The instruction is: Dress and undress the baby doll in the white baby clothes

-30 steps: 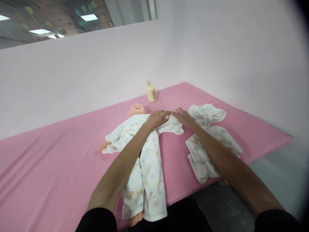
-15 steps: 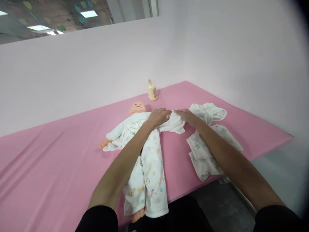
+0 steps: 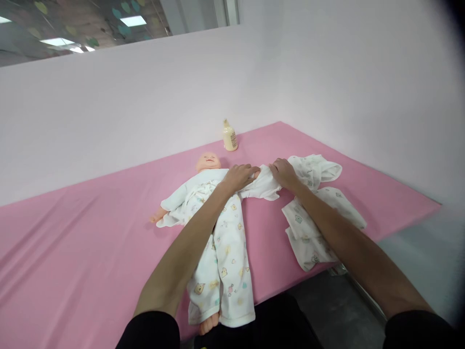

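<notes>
A baby doll (image 3: 208,161) lies on its back, its feet toward me, in a white top (image 3: 189,185) and white trousers (image 3: 232,252) printed with small animals. My left hand (image 3: 240,177) is closed around the doll's arm on the right side, near the doll's hand, which shows at my fingertips. Just to the right, my right hand (image 3: 284,173) pinches the edge of the loose white part of the top (image 3: 265,185), which spreads beyond the doll's hand. The fingertips of my right hand are partly hidden in the cloth.
A pump bottle (image 3: 230,137) of cream colour stands by the back wall. To the right lie a crumpled white garment (image 3: 315,169) and folded printed clothes (image 3: 308,245), partly under my right forearm. The pink surface (image 3: 90,252) has its front edge near my body.
My right hand has shifted slightly right, its fingers now curled more over the white cloth. My left hand stays at the doll's arm.
</notes>
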Action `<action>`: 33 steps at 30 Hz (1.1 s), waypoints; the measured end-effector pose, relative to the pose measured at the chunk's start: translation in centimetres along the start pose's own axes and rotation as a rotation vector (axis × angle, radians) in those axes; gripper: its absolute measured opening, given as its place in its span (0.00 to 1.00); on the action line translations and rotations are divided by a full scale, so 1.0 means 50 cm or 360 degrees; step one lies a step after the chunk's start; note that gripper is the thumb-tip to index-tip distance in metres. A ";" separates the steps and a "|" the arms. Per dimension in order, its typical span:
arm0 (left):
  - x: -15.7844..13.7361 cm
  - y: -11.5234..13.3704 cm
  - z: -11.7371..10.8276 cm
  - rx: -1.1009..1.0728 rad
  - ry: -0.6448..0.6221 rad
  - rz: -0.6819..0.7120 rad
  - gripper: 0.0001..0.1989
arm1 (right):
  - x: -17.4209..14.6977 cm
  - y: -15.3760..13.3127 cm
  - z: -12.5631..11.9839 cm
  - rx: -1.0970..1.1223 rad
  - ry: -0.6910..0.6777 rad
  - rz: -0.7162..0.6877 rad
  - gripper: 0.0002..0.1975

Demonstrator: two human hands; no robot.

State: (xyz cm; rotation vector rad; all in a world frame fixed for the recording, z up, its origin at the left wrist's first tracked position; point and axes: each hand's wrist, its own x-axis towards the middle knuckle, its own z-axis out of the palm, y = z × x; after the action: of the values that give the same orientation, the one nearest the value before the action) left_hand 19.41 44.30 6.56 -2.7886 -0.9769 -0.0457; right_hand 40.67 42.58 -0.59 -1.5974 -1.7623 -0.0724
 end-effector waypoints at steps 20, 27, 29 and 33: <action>0.023 0.005 0.022 -0.0128 0.0058 -0.0297 0.24 | -0.049 -0.023 -0.023 -0.0468 -0.0375 0.0181 0.19; 0.033 0.017 0.033 -0.0061 -0.0095 -0.0282 0.22 | -0.062 -0.061 -0.029 -0.0496 -0.0166 0.0048 0.13; 0.024 0.016 0.017 -0.0083 -0.0111 -0.0283 0.23 | -0.065 -0.085 -0.031 -0.0425 -0.0081 -0.0006 0.13; -0.044 -0.007 -0.033 -0.0200 -0.0015 -0.0334 0.26 | -0.075 -0.149 -0.035 0.0146 -0.0219 0.0023 0.11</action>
State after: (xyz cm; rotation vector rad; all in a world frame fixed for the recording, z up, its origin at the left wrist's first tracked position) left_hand 17.51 42.89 8.02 -2.7864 -1.3083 -0.1272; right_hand 34.76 36.94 1.80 -1.5805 -1.8307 0.1262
